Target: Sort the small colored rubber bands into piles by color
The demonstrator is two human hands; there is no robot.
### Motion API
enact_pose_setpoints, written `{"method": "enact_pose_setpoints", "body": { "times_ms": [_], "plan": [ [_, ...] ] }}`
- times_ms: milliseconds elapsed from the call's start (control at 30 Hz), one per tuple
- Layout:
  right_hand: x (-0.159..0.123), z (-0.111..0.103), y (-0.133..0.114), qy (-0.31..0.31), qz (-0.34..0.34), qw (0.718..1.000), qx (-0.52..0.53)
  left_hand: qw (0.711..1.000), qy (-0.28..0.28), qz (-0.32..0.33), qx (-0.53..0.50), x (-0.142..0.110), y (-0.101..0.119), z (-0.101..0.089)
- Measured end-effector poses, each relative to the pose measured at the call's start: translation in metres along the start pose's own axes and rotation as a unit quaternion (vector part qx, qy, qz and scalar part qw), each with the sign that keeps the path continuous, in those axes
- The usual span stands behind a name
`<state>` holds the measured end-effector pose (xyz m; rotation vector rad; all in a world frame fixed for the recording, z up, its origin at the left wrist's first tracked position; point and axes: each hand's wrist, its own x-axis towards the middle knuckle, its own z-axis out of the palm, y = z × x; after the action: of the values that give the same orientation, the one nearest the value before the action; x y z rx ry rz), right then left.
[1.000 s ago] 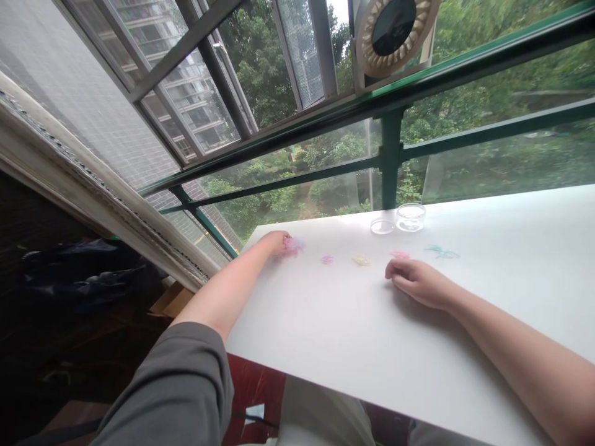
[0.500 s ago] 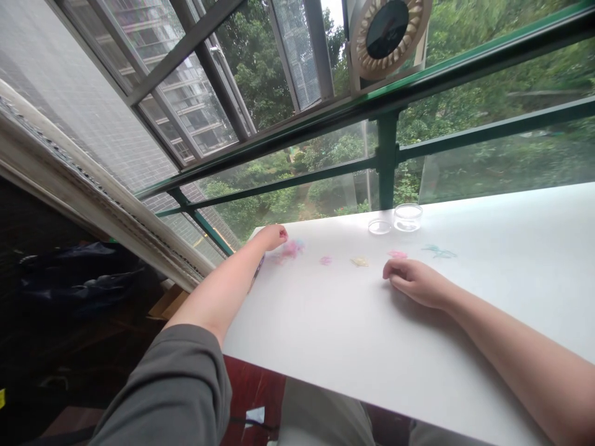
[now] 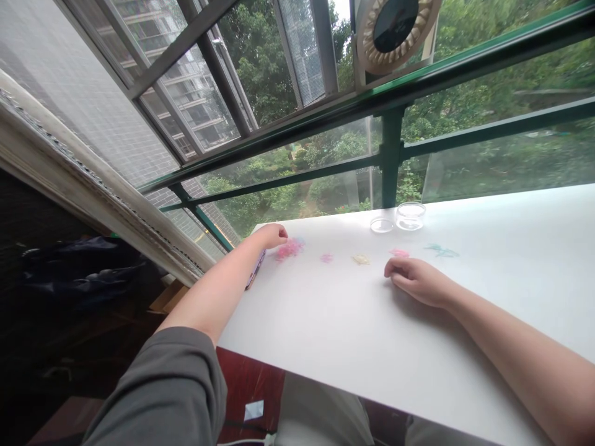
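Note:
At the far left of the white tabletop, my left hand point(image 3: 273, 235) is closed, fingertips pinched together at the edge of a loose pile of small, thin pink and blue pieces point(image 3: 289, 249). What it pinches, if anything, is too small to make out. My right hand point(image 3: 418, 280) rests curled on the table, its fingers folded in and nothing visible in them. Just behind its knuckles lies a small pink cluster point(image 3: 399, 253). A teal cluster point(image 3: 441, 250) is behind it to the right. Between the hands lie a yellowish cluster point(image 3: 361, 259) and a purplish-pink one point(image 3: 326, 257).
A clear round container point(image 3: 410, 217) stands near the back edge, with a clear round lid point(image 3: 382, 225) beside it. A phone-like flat object point(image 3: 255, 271) lies under my left forearm. Green railing point(image 3: 392, 158) and a fan point(image 3: 395, 31) are beyond the white table point(image 3: 325, 334).
The view has shifted slightly, showing more of the phone-like object. My left hand stays by the pile with only a slight change in finger pose. The right hand rests in place.

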<state>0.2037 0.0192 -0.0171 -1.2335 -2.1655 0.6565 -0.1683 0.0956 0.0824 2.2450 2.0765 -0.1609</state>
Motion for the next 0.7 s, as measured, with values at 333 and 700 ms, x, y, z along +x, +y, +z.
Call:
{"method": "enact_pose_setpoints", "body": {
  "times_ms": [333, 700],
  "plan": [
    [0.001, -0.001, 0.000, -0.041, 0.014, 0.999, -0.009, 0.990, -0.128, -0.003, 0.052, -0.035, 0.022, 0.026],
    [0.001, -0.004, -0.006, -0.057, 0.034, 0.998, -0.016, 0.999, -0.025, 0.005, 0.034, -0.039, 0.038, 0.037]
  ]
}}
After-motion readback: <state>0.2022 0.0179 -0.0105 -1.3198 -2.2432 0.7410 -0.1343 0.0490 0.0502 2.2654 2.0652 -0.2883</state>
